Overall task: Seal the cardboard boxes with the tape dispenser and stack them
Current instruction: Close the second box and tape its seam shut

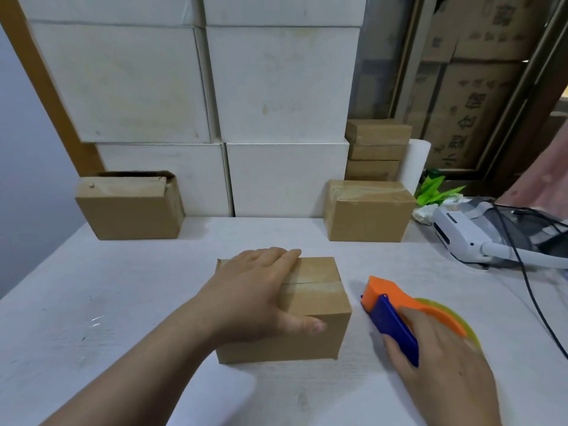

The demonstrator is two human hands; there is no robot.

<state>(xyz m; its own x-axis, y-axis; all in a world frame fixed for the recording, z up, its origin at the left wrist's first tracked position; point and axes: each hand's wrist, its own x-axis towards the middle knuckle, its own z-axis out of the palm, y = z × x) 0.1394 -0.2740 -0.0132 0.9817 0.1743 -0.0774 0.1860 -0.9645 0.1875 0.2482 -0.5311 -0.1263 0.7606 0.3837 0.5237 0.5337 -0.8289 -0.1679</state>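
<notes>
In the head view, the left hand (261,290) lies over the box (316,305) on the surface (123,287), fingers across its taped top and thumb hooked down the near face, holding it. Just right of that hand, clear of the box, the right hand (439,348) grips the dispenser (390,305), fingers wrapped round its blue and orange body. Beyond the left hand an open box (129,207) stands far left. A taped box (368,210) sits beyond the right hand, with a stack (376,149) of smaller ones behind it.
</notes>
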